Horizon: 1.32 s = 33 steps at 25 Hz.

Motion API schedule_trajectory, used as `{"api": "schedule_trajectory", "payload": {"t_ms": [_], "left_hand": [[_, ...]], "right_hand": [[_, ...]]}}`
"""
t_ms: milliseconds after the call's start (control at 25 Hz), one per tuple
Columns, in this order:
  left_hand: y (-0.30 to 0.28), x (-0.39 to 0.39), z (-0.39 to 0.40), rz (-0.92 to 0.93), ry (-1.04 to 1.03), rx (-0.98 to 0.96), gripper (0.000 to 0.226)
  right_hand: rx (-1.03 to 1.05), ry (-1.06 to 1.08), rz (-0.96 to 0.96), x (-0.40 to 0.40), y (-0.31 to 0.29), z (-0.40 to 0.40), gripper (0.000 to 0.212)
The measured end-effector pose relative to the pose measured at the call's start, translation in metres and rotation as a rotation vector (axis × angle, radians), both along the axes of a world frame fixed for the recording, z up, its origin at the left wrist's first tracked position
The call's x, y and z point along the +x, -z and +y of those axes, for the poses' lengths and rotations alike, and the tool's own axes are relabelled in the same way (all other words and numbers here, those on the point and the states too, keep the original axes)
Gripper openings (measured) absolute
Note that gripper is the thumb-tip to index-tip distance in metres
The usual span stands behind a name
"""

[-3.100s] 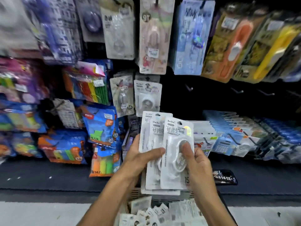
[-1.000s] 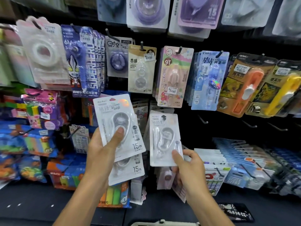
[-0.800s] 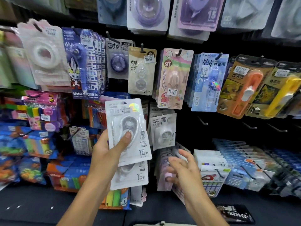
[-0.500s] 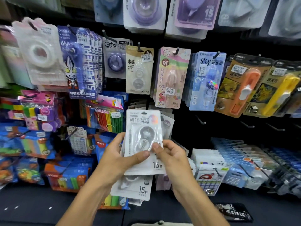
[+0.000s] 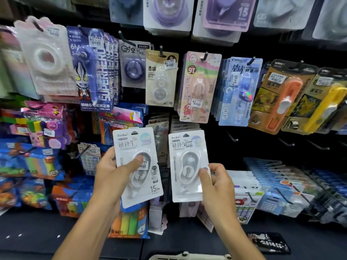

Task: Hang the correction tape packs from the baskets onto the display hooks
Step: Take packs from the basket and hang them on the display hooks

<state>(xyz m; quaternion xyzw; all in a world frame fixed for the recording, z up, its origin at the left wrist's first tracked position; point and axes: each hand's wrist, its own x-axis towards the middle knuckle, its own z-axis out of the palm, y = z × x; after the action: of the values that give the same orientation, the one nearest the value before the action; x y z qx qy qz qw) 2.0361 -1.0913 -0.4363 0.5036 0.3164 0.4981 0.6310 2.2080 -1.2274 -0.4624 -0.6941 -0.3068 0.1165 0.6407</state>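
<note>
My left hand (image 5: 112, 177) grips a white correction tape pack (image 5: 138, 164) marked 15 m, thumb across its clear blister; another pack edge shows behind it. My right hand (image 5: 218, 186) pinches the lower right side of a second white correction tape pack (image 5: 185, 164) and holds it upright in front of the display, just below a row of hung packs. I cannot tell whether its hang hole is on a hook. The rim of a white basket (image 5: 187, 257) shows at the bottom edge.
Hung packs fill the black display wall: a pink My Melody pack (image 5: 200, 87), a beige pack (image 5: 161, 77), blue packs (image 5: 240, 91). Bare hooks (image 5: 232, 137) stick out to the right of my hands. Colourful bags (image 5: 37, 162) hang at left, and white packs (image 5: 249, 184) lie at right.
Half a second ago both hands held the stack together. Now my right hand has drawn one pack off to the right and raised it, while my left hand keeps the remaining packs.
</note>
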Motion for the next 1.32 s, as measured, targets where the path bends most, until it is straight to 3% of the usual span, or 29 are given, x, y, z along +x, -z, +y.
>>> {"api": "schedule_trajectory", "payload": {"t_ms": [200,320,400,480,560,640,720,840,1000,1160,1240,1320], "left_hand": [[0.0,0.004,-0.003,-0.048,0.007,0.01,0.033],[0.001,0.012,-0.003,-0.032,0.026,0.034,0.032],[0.002,0.021,-0.004,-0.019,0.068,0.038,0.032],[0.001,0.033,-0.008,0.007,0.165,0.059,0.033],[0.001,0.044,-0.012,0.062,0.22,0.143,0.03],[0.002,0.05,-0.01,0.243,0.083,0.349,0.03],[0.005,0.048,-0.001,0.575,-0.109,0.629,0.051],[0.006,0.045,0.011,0.8,-0.114,0.768,0.074],[0.008,0.043,0.014,0.74,-0.024,0.779,0.083],[0.004,0.044,0.011,0.743,0.057,0.762,0.085],[0.002,0.043,0.011,0.741,0.067,0.746,0.083],[0.002,0.041,0.011,0.741,0.072,0.742,0.082]], "right_hand": [[-0.034,0.096,-0.052,-0.006,0.001,0.005,0.004],[-0.172,0.072,0.085,-0.003,-0.004,0.012,0.035],[-0.134,-0.081,0.151,-0.007,0.0,0.011,0.04],[-0.055,-0.361,0.259,-0.017,0.004,0.011,0.034],[-0.014,-0.454,0.265,-0.021,0.005,0.013,0.023],[0.006,-0.332,0.226,-0.019,0.001,0.015,0.017],[-0.003,-0.196,0.181,-0.01,0.0,0.01,0.022],[-0.028,-0.137,0.143,0.0,0.004,-0.003,0.033],[0.012,-0.138,0.137,-0.005,0.006,-0.006,0.031],[0.031,0.005,0.174,-0.001,-0.002,0.002,0.023],[0.037,0.028,0.071,-0.002,-0.003,0.003,0.032],[-0.022,0.038,-0.153,-0.002,0.002,0.004,0.037]]}}
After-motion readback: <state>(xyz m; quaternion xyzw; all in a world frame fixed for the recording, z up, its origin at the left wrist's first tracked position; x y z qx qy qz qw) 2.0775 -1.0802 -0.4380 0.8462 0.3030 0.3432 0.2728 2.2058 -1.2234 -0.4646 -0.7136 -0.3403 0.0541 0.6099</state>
